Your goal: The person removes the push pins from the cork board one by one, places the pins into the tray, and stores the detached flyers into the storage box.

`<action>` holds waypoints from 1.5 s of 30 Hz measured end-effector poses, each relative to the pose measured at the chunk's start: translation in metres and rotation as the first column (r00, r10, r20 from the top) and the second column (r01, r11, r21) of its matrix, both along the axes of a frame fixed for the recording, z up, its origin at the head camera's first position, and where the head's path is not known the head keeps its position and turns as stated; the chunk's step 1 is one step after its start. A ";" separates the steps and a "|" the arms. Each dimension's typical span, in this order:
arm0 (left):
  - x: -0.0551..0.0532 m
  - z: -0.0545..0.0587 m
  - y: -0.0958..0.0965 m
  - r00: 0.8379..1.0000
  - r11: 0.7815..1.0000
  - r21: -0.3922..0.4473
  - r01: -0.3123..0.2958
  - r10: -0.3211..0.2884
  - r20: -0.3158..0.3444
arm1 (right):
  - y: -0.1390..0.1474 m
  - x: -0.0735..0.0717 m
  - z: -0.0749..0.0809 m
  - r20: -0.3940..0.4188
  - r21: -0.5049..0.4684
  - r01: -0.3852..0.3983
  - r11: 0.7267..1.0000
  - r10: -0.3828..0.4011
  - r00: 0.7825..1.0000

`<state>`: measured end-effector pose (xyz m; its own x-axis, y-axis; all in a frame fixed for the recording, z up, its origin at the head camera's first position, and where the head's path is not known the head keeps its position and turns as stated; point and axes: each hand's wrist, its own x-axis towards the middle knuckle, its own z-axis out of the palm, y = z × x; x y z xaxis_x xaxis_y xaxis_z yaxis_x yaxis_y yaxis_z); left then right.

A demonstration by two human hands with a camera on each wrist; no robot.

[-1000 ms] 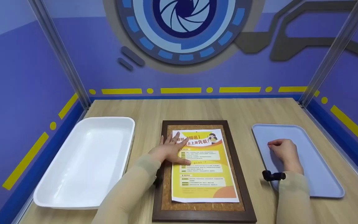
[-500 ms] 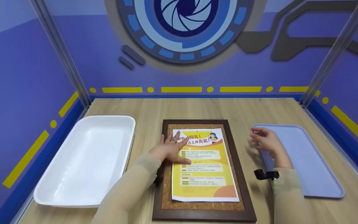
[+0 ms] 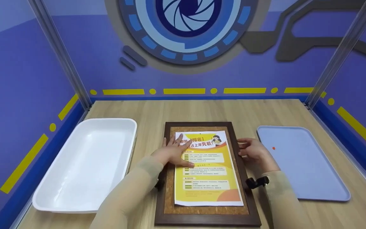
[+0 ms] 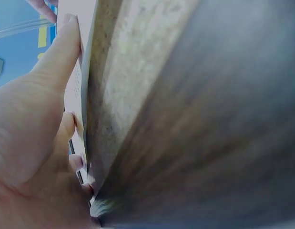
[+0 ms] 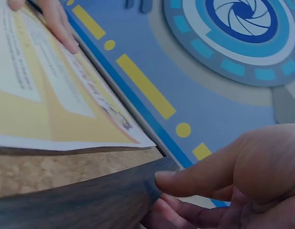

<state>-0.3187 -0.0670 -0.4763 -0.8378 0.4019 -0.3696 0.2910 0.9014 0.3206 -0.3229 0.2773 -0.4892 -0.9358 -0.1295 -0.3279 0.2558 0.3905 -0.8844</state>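
A yellow-and-white printed poster (image 3: 206,178) lies on a cork board (image 3: 208,210) with a dark brown frame. My left hand (image 3: 174,155) rests spread on the poster's upper left, its fingers straight. At the board's right side, my right hand (image 3: 255,151) holds the frame edge; in the right wrist view the thumb (image 5: 166,180) lies on the frame (image 5: 80,200), with fingers curled against its outer side. A tiny dark spot shows at the poster's top middle. A small red piece, perhaps a push pin (image 3: 274,148), lies on the light blue tray (image 3: 313,168).
To the left stands a deep white tray (image 3: 87,165). Everything sits on a wood-grain table (image 3: 199,111) enclosed by blue printed walls (image 3: 100,54). Bare table strips run between the board and both trays.
My right hand has left the small red piece on the blue tray and moved left to the board's right frame edge. The left hand has stayed on the poster.
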 end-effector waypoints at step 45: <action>0.014 0.019 -0.032 0.745 0.452 0.594 -0.666 0.361 0.561 | -0.004 0.003 -0.005 -0.052 0.058 0.002 0.998 0.001 0.999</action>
<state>-0.3046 -0.0987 -0.4574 -0.8775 0.1807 -0.4443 -0.3957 0.2507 0.8835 -0.3199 0.2734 -0.4942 -0.9518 -0.1112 -0.2860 0.2105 0.4417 -0.8721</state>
